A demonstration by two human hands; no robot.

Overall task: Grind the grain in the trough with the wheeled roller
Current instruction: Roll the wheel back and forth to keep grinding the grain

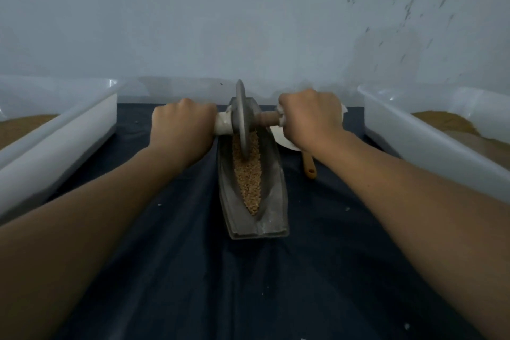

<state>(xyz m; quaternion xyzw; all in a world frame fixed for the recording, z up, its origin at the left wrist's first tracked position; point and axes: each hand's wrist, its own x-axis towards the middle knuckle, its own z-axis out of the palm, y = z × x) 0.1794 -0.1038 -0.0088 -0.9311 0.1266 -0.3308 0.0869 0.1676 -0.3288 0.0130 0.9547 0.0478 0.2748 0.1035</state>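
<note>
both hands, left hand [183,121] and right hand [309,116], grip the grey wheeled roller [241,116] upright in tan grain [248,174].

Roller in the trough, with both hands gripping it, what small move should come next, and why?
Probably pull the roller back toward you along the trough. It sits toward the far end, the left hand and right hand grip it on either side, and most of the grain lies nearer you, looking whole.
</note>
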